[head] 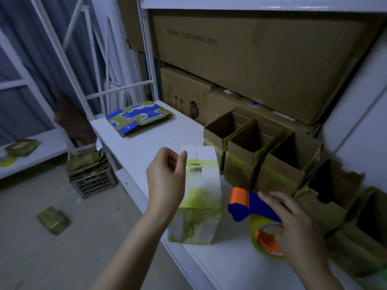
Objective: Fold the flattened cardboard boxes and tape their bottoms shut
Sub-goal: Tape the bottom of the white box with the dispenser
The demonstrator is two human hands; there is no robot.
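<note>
The right hand (297, 225) lay nearest, at the lower right, its fingers spread over the blue handle of a tape dispenser (249, 208) and its thumb curled against the yellowish tape roll (263, 237), so that it grasped the tool, which rested on the white table (134, 149). Just left of the dispenser stood a folded white-and-green box (202, 189), upright on the table, its closed upper face bearing a small QR label, with shiny tape across its near side. The left hand (167, 176) hovered at the box's left edge, fingers loosely curled and thumb tip over the box's far-left corner; whether it pinched the cardboard or merely sat before it could not be told. To the right of the box, a row of open brown cartons (257, 162) stood side by side along the table's right side, their flaps up and their interiors dark. Further back on the table lay a flat stack of blue-and-green unfolded boxes (140, 118). On the floor to the left sat a dark plastic crate (94, 183) heaped with more flattened cartons, and a small greenish packet (53, 220) lay apart from it on the floor. Behind the table, large brown shipping cartons (251, 65) were stacked under a white shelf.
</note>
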